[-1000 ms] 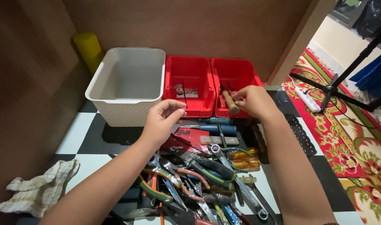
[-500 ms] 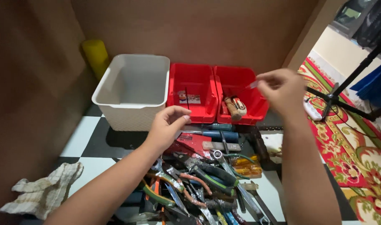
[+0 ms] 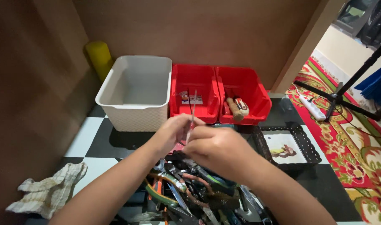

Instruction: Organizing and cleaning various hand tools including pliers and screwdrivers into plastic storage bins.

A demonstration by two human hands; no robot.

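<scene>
At about eight o'clock on the black-and-white chequered floor (image 3: 86,137) lies a crumpled pale checked cloth (image 3: 49,191), dropped clear of the work. Further back, at eleven o'clock, a yellow plastic cylinder (image 3: 98,56) stands upright in the corner beside a tall white plastic tub (image 3: 134,93), whose inside looks bare. Just to its right, touching side by side, sit two red plastic bins: the left red bin (image 3: 193,93) with a small card and a thin dark rod in it, the right red bin (image 3: 240,93) with a wooden-handled tool lying in it. In front of them the person's left hand (image 3: 171,133) and right hand (image 3: 217,150) meet over a heap of pliers, cutters and screwdrivers (image 3: 190,187), both pinching a thin, pale metal sliver (image 3: 192,121) that stands nearly upright between the fingertips; held so by both hands, it looks steadied for a close look. At three o'clock a black perforated metal tray (image 3: 301,146) rests on the floor, with a white power strip (image 3: 311,107) and a dark tripod leg (image 3: 344,98) on the red patterned carpet (image 3: 361,154) beyond.
</scene>
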